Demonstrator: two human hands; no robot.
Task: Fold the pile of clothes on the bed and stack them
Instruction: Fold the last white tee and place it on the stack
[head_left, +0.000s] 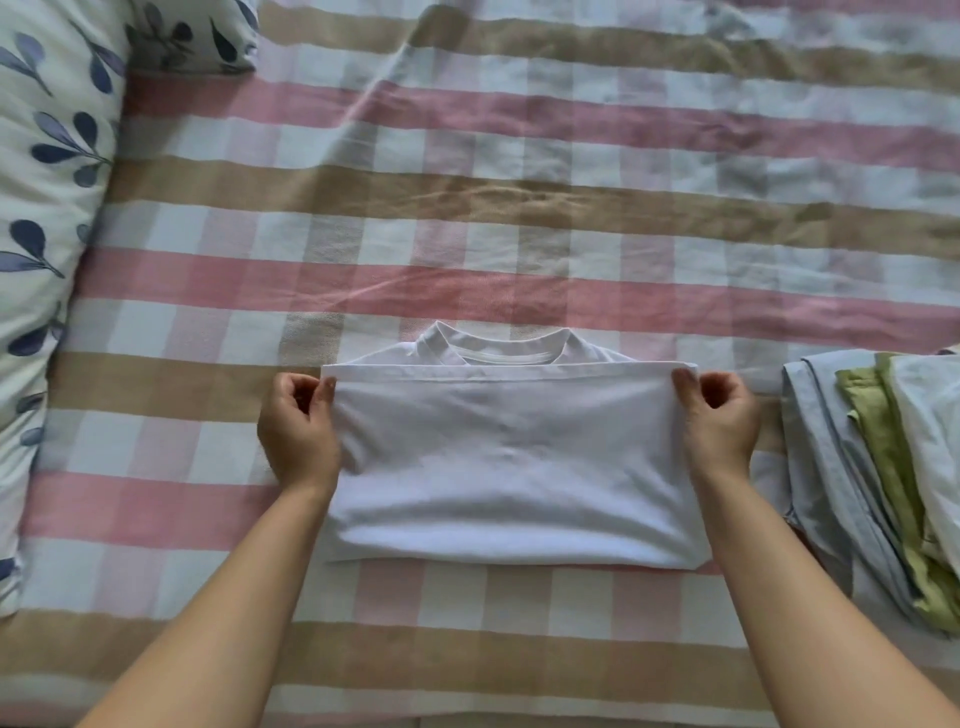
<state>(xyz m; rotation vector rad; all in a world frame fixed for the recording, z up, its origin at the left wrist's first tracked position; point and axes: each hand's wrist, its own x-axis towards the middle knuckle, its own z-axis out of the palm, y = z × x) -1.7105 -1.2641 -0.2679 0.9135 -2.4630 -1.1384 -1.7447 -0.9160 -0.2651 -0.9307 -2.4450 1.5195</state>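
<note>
A white T-shirt (511, 457) lies in front of me on the striped bed, its lower half doubled up over the chest so the hem sits just below the collar. My left hand (298, 428) pinches the left corner of that hem. At the opposite corner my right hand (719, 421) pinches the hem too. The collar shows above the folded edge. A stack of folded clothes (878, 478), pale blue, green and white, rests at the right edge of view.
The bed sheet (467, 218) has pink, tan and white checks and stretches far beyond the shirt. A pillow with a blue leaf print (47, 208) lies along the left side, and a second one is at the top left.
</note>
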